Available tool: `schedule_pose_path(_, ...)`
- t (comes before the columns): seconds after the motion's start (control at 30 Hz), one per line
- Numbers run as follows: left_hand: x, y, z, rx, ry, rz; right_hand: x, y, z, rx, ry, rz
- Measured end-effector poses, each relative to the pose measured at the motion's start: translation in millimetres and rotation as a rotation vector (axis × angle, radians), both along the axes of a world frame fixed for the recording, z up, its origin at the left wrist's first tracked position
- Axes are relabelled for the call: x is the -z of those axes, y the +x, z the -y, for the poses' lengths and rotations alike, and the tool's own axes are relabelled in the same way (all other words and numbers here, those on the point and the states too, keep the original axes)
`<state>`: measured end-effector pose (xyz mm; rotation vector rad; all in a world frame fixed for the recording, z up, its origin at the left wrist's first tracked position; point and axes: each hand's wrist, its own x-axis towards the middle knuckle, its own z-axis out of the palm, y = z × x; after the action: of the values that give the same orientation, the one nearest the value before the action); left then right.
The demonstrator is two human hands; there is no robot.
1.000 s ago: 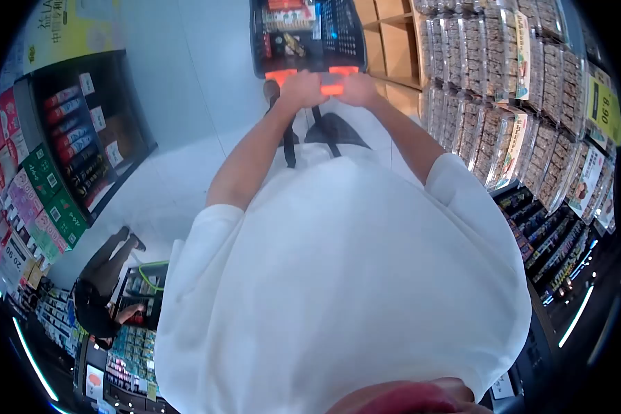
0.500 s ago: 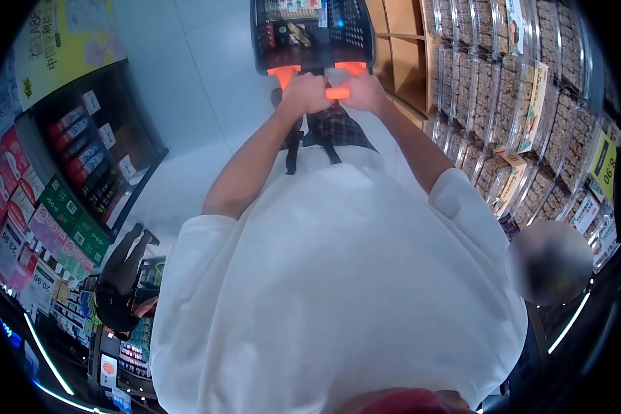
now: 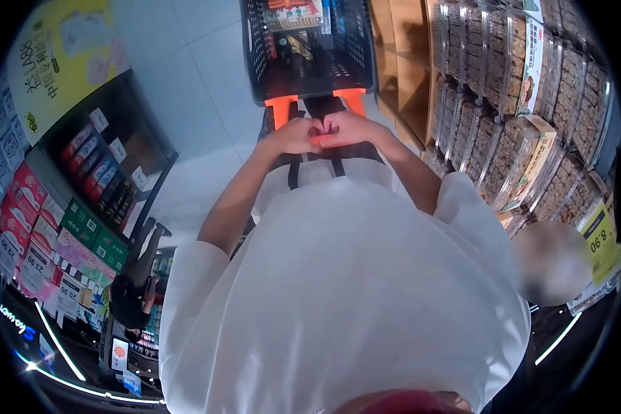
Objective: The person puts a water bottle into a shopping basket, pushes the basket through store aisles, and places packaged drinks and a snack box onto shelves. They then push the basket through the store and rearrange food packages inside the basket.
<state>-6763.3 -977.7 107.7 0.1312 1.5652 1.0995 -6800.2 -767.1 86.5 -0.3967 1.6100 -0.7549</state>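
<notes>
My left hand (image 3: 298, 135) is closed around the orange handle (image 3: 320, 141) of a black shopping cart (image 3: 251, 58). Right beside it, my right hand (image 3: 350, 130) is curled on the same handle, and the thumbs nearly meet. Only a short piece of orange shows between the hands; the rest of the bar is hidden. Orange brackets (image 3: 281, 110) join the handle to the perforated basket. Inside lie a clear labelled food pack (image 3: 291, 19), a shiny gold-and-black packet (image 3: 299, 47) and a small red item (image 3: 270, 47).
Clear boxes of brown snack blocks (image 3: 493, 65) are stacked on the right, above wooden shelving (image 3: 401, 62). A dark display case (image 3: 100, 162) and stacked cartons (image 3: 24, 214) stand on the left. Another person (image 3: 130, 300) is farther back on the left. Pale tiles (image 3: 200, 69) cover the floor.
Both hands have come closer together on the handle and lower in view. More of the basket shows. The left displays have shifted right and the snack boxes look larger.
</notes>
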Motion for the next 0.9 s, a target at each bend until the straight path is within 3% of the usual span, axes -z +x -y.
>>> schedule_pose_path(0.1, 51, -30, 26, -0.369, 0.177, 0.154, 40, -42, 9, 0.466, -0.063, 0.318)
schedule_pose_path(0.13, 61, -50, 33, -0.464, 0.105, 0.032, 62, -55, 14, 0.613, -0.003, 0.300)
schedule_pose_path(0.17, 82, -69, 37, -0.572, -0.030, 0.146, 87, -71, 18, 0.751, 0.056, 0.275)
schedule_pose_path(0.2, 116, -83, 43, -0.647, -0.131, 0.004, 115, -85, 23, 0.856, 0.057, 0.200)
schedule_pose_path(0.23, 156, -95, 49, -0.712, -0.232, -0.132, 144, -102, 30, 0.890, 0.127, 0.160)
schedule_pose_path(0.3, 260, -116, 62, -0.812, -0.465, -0.151, 218, -125, 42, 0.930, 0.225, 0.084)
schedule_pose_path(0.33, 292, -133, 66, -0.850, -0.556, -0.089, 252, -142, 48, 0.908, 0.273, 0.063)
schedule_pose_path(0.37, 317, -155, 71, -0.889, -0.649, -0.027, 310, -150, 45, 0.783, 0.329, -0.122)
schedule_pose_path(0.43, 368, -187, 79, -0.931, -0.753, 0.084, 366, -180, 55, 0.752, 0.468, -0.198)
schedule_pose_path(0.5, 434, -196, 76, -0.862, -0.871, -0.193, 404, -206, 68, 0.788, 0.475, -0.275)
schedule_pose_path(0.6, 495, -221, 77, -1.043, -0.651, -0.290, 473, -231, 83, 0.810, 0.422, -0.316)
schedule_pose_path(0.73, 515, -227, 69, -1.138, -0.770, -0.258, 532, -257, 83, 1.073, 0.316, 0.147)
schedule_pose_path(0.83, 523, -224, 65, -1.193, -0.803, -0.335, 527, -247, 103, 1.488, 0.419, -0.122)
schedule_pose_path(0.9, 521, -224, 64, -1.170, -0.790, -0.268, 533, -242, 101, 1.464, 0.299, -0.156)
